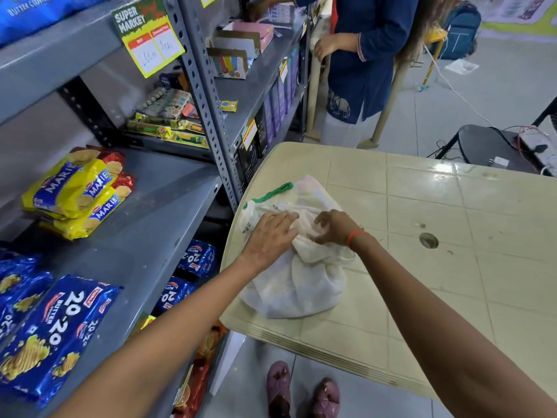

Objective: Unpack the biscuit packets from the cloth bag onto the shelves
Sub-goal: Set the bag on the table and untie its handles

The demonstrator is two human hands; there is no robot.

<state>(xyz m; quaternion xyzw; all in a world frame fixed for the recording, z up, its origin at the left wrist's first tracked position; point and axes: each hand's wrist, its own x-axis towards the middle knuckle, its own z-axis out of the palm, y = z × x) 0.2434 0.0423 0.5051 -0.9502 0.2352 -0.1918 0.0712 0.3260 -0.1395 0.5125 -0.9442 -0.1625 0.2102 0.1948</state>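
A white cloth bag (pixel 297 276) with a green drawstring lies crumpled on the cream plastic table (pixel 422 267), near its left edge. My left hand (pixel 271 236) lies flat on top of the bag, fingers spread. My right hand (pixel 334 227), with a red thread at the wrist, pinches a fold of the bag's cloth. No packet shows inside the bag. On the grey metal shelf (pixel 156 212) to the left lie yellow Marie biscuit packets (pixel 78 191) and blue 20-20 butter cookie packets (pixel 51 336).
More blue packets (pixel 196 257) sit on the shelf below. Another person in a blue top (pixel 361 55) stands at the far rack. A black chair (pixel 488 146) with cables stands beyond the table. My feet (pixel 301 390) are on the floor beside the table.
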